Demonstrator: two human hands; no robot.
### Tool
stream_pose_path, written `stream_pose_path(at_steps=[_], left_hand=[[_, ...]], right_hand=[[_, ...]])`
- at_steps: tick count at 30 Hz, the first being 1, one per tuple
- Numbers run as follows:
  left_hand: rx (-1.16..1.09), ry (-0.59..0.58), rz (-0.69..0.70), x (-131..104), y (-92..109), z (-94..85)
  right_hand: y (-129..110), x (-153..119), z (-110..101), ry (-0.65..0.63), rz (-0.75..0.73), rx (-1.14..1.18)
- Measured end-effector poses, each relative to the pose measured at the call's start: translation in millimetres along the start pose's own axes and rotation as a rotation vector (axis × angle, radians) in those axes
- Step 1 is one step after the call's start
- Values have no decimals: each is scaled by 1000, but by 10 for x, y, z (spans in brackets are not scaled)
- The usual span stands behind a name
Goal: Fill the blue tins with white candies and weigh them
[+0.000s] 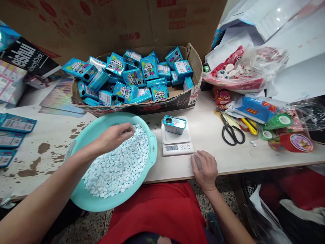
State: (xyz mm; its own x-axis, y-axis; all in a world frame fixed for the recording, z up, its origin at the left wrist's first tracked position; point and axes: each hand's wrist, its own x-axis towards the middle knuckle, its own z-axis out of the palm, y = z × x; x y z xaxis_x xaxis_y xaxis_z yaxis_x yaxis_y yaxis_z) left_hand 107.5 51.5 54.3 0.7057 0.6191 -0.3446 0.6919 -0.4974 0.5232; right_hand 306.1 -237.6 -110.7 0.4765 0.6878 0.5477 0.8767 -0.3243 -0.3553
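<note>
Above a turquoise basin (149, 154) of small pale-blue and white candies (122, 166), my left hand (116, 135) hangs with its fingers drawn together. What it holds, if anything, is hidden. To the right of the basin stands a white digital kitchen scale (166, 137) with a lit display. A small blue carton (174, 124) lies on its plate, a dark round hole at the carton's left end. My right hand (205, 169) rests on the table's front edge by the scale's lower right corner, fingers loosely apart and holding nothing.
Behind, a low cardboard tray (172, 105) holds many blue cartons. To the right lie black-handled scissors (232, 130), a yellow cutter (248, 126), tape rolls (281, 120) and a plastic bag (254, 73). More blue cartons (16, 123) lie at the left edge.
</note>
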Motion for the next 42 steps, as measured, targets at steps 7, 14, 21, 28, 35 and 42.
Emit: stream_pose_path(at_steps=[7,14,21,28,35,42], left_hand=[[-132,52,-75,-554,-486,287],[-179,242,-74,-970,-482,483],[-236,313,-203,-1067,-625,461],[-740,343,-229,-874,-661,280],[-876,279,-318,-663,-661,352],[-626,134,-182,-639,-633,307]], right_hand=[[19,-2,4,-8,-13,-12],[47,-7,25,-16,-14,-10],[49,-10,29,-6,-14,-14],[50,-26,41,1,-11,-16],[63,-40,47,-21,9,2],[20,-8,13,-9,-4,-1]])
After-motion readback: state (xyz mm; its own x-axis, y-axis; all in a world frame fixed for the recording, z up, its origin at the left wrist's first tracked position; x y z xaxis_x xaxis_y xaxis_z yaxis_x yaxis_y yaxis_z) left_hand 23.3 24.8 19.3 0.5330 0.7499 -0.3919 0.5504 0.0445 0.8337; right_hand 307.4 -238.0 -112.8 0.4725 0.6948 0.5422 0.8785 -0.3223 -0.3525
